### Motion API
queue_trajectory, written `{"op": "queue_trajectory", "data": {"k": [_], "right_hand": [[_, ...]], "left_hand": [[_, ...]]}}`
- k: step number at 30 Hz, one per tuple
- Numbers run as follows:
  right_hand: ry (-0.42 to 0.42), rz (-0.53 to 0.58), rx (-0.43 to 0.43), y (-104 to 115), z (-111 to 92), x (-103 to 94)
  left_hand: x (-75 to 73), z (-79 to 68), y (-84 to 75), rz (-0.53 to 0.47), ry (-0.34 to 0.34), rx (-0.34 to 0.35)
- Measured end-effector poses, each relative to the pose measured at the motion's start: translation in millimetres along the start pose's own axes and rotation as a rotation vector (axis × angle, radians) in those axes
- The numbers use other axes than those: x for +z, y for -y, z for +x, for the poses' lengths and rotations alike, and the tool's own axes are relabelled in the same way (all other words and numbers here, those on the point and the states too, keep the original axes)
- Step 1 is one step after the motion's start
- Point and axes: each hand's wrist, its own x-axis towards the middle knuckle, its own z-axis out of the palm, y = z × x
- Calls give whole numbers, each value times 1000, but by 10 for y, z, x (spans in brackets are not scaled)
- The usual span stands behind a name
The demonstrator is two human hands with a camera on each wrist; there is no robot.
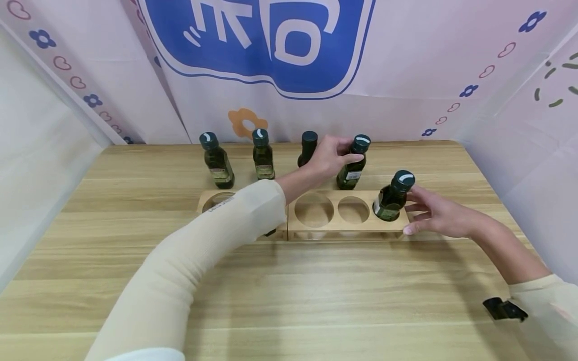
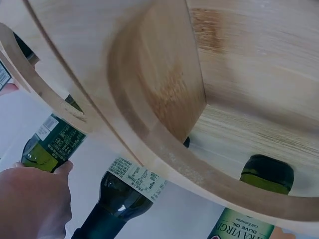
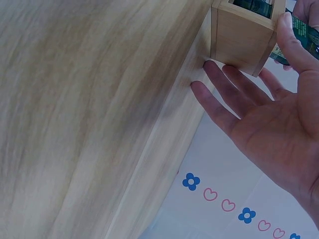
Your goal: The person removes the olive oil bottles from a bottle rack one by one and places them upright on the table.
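A dark green olive oil bottle (image 1: 350,173) stands behind the wooden rack (image 1: 335,220). My left hand (image 1: 326,159) reaches over the rack and grips it just below the cap. In the left wrist view, the left hand (image 2: 37,201) holds this bottle (image 2: 55,142), seen past the rack's round holes. Another bottle (image 1: 392,200) sits in the rack's rightmost hole, leaning a little. Beside the rack's right end is my right hand (image 1: 440,213), fingers spread, thumb by the front corner. The right wrist view shows that hand (image 3: 274,114) with fingers extended and nothing in the palm.
Behind the rack stand more bottles: one at far left (image 1: 219,168), one beside it (image 1: 264,160), and one (image 1: 308,148) partly behind the left wrist. The left sleeve (image 1: 212,240) hides much of the rack's left half. A printed cloth (image 1: 397,75) hangs behind the table (image 1: 316,296).
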Motion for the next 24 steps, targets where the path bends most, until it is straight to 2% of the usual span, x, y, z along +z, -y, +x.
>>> {"op": "queue_trajectory", "data": {"k": [5, 10, 17, 24], "right_hand": [[0, 1, 0, -4, 0, -3], [0, 2, -1, -8, -1, -1], [-1, -1, -8, -9, -6, 1], [-2, -2, -9, -19, -8, -4]], "left_hand": [[16, 20, -18, 20, -14, -32], [41, 44, -12, 43, -13, -35], [62, 56, -10, 24, -7, -20], [65, 89, -4, 23, -3, -54]]}}
